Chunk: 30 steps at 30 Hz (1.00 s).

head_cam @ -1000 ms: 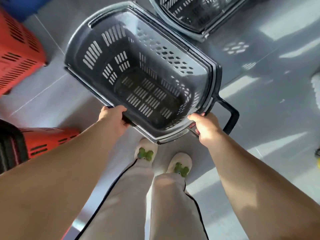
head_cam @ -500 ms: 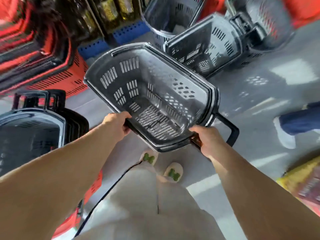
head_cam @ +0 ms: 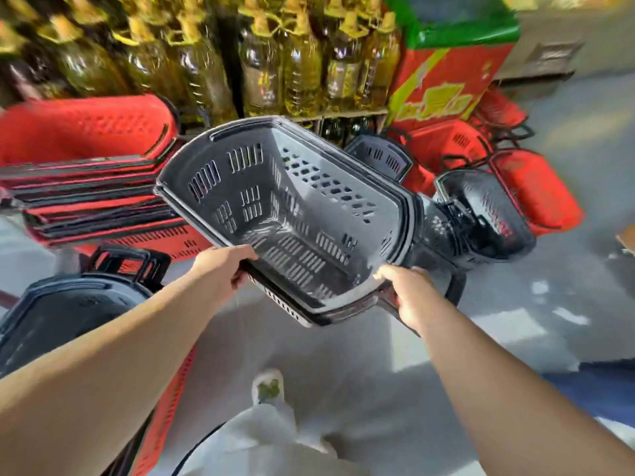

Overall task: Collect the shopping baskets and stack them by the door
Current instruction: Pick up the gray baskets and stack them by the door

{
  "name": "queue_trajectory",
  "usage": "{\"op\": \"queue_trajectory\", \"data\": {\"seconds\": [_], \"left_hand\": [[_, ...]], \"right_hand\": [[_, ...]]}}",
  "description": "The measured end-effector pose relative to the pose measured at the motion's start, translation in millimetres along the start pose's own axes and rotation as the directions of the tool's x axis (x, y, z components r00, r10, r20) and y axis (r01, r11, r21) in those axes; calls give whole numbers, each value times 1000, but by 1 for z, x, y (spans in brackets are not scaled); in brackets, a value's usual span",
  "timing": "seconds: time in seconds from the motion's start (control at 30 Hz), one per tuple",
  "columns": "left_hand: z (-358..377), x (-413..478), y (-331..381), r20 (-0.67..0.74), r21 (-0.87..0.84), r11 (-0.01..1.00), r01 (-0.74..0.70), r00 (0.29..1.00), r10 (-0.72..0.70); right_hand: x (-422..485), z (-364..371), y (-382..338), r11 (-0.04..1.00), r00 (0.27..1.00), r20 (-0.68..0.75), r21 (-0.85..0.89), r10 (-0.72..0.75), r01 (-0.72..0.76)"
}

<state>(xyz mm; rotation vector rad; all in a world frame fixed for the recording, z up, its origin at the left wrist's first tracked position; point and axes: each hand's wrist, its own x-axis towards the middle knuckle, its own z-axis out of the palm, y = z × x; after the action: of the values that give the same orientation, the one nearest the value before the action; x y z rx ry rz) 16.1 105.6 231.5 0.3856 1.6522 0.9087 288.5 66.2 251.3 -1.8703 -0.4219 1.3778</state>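
Carrying the grey basket (head_cam: 292, 214) to a stack is the step in hand. The basket is held off the floor (head_cam: 343, 355) at the centre of the frame, in front of the shelf of oil bottles (head_cam: 292, 63). The left hand (head_cam: 223, 269) grips the near long rim, thumb on top and fingers curled under. The right hand (head_cam: 409, 293) is wrapped round the rim corner beside the black pull handle (head_cam: 457, 286). Both hands are closed on the basket.

Orientation: the long axis runs from upper left of centre down to lower right of centre. The pull-handle end points right; the other end points to the upper left. The opening faces up and toward the camera, with the far rim higher than the near one. Layered rims at the near edge may mean a second basket nested below; this cannot be confirmed.

Procedure, as judged:
- Release neither grip until the base sits over the dark basket stack (head_cam: 68, 314) at lower left, the likely target.
- Turn the long axis to match that stack, handle ends together.
- Level the rim before lowering, or the base may catch.
- Avoid the tipped grey baskets (head_cam: 488, 214) at right.

No door is in view.
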Motion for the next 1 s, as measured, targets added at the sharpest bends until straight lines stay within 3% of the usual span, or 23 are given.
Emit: {"op": "queue_trajectory", "data": {"seconds": [0.13, 0.6, 0.87, 1.0], "left_hand": [[-14, 21, 38, -80, 19, 1000, -23, 996, 25], [-54, 72, 129, -312, -144, 987, -67, 950, 19], [-20, 68, 139, -483, -309, 941, -135, 875, -34], [-7, 48, 142, -614, -400, 893, -207, 784, -93]], "right_hand": [[20, 42, -44, 993, 999, 1, -103, -49, 48], [95, 176, -153, 954, 930, 361, -250, -69, 168], [148, 213, -225, 872, 825, 565, -411, 14, 266], [152, 237, -249, 817, 754, 657, -448, 26, 363]]}}
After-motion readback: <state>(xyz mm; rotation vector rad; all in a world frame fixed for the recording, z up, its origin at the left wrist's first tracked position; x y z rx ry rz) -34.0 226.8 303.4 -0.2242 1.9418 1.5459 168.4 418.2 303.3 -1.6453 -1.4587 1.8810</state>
